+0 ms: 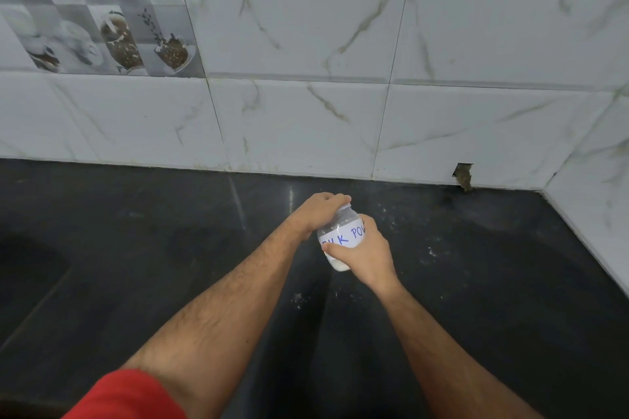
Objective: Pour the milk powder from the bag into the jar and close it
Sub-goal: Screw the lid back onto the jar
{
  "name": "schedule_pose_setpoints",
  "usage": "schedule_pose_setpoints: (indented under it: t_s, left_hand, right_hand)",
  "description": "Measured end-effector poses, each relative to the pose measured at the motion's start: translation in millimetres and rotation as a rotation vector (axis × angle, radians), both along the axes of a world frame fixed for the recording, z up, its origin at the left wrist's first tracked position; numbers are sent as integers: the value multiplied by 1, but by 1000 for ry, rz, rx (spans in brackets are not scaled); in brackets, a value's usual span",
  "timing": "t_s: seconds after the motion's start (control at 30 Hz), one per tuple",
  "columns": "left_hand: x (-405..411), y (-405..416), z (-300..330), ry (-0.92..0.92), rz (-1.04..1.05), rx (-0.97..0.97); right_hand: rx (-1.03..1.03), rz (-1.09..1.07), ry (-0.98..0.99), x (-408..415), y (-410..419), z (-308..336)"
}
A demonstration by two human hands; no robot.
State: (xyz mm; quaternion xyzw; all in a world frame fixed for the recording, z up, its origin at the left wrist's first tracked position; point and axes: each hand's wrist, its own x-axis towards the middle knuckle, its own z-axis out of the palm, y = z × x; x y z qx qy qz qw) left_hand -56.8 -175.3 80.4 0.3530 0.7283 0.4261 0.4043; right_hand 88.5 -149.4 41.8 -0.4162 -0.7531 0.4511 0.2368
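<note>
"K POW" on jar label (343, 237)

Red short sleeve (126, 396) on left arm. Both forearms bare, hairy. No rings or watch visible.

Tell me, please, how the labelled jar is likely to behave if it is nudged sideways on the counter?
The jar looks clear and smooth, so probably slippery. Powder fills only its bottom, so it likely sits bottom-heavy and slides rather than tips.

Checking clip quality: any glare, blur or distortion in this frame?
Head view: wide-angle bending curves the counter edge and wall tile lines; a thin glare streak on the counter behind the jar; light even, soft; the jar's label readable, edges slightly soft.
</note>
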Motion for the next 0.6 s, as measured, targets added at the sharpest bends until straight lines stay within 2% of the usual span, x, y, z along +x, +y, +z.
schedule_pose_setpoints:
  t_s: [0.1,0.17,0.23,0.4,0.53,0.6]
  left_hand:
    - [4,2,3,-20,29,-14]
    - [4,1,5,-13,35,-6]
    - [3,-2,8,-9,17,29]
    - [0,-14,21,-67,-74,150]
    - [-9,-21,18,-107,-84,168]
    - [-16,-23,13,-106,-1,161]
  right_hand:
    - [142,-43,-123,-5,-4,1]
    - [140,-40,-117,-5,-3,2]
    - [59,-14,-41,-2,-1,6]
    - [-360,119,253,7,8,9]
    - [-335,82,288,7,8,9]
    - [-311,12,296,7,11,7]
